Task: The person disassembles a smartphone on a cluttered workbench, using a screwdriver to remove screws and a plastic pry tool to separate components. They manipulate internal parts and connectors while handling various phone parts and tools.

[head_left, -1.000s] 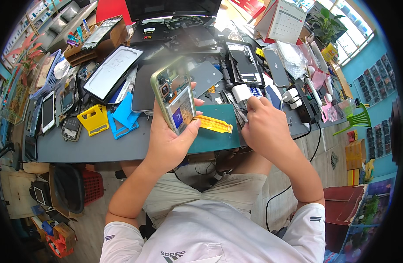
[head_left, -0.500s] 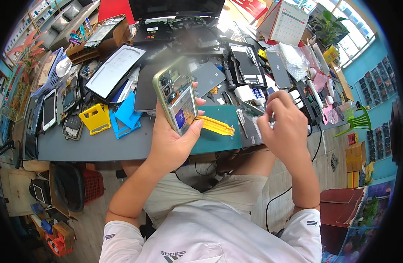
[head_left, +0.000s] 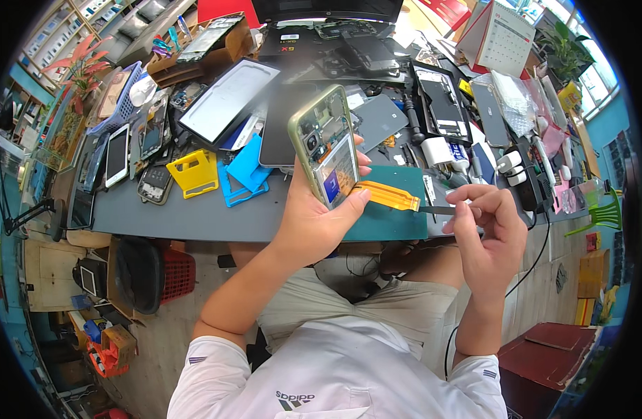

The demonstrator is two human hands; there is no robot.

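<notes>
My left hand point(head_left: 317, 220) is wrapped around an opened phone point(head_left: 326, 167) with a pale green frame, held tilted above the desk; its camera and inner parts show. From the phone's lower side sticks out a yellow ribbon cable point(head_left: 387, 196), its free end pointing right above a dark green mat point(head_left: 387, 227). My right hand point(head_left: 490, 234), palm partly turned up, pinches a slim dark flat tool point(head_left: 438, 209). The tool's tip is at the cable's free end; whether they touch I cannot tell.
Yellow point(head_left: 195, 174) and blue phone stands point(head_left: 247, 174) lie left of the phone. A white phone point(head_left: 117, 155) rests farther left. Phone parts crowd the back, below a laptop point(head_left: 328, 10). On the right stand a power strip point(head_left: 537, 185) with plugs and a desk calendar point(head_left: 502, 38).
The whole view has shifted, so the scene sits farther right. My right hand has come lower, its fingers turned toward the cable, and the slim dark tool now shows at the cable's end.
</notes>
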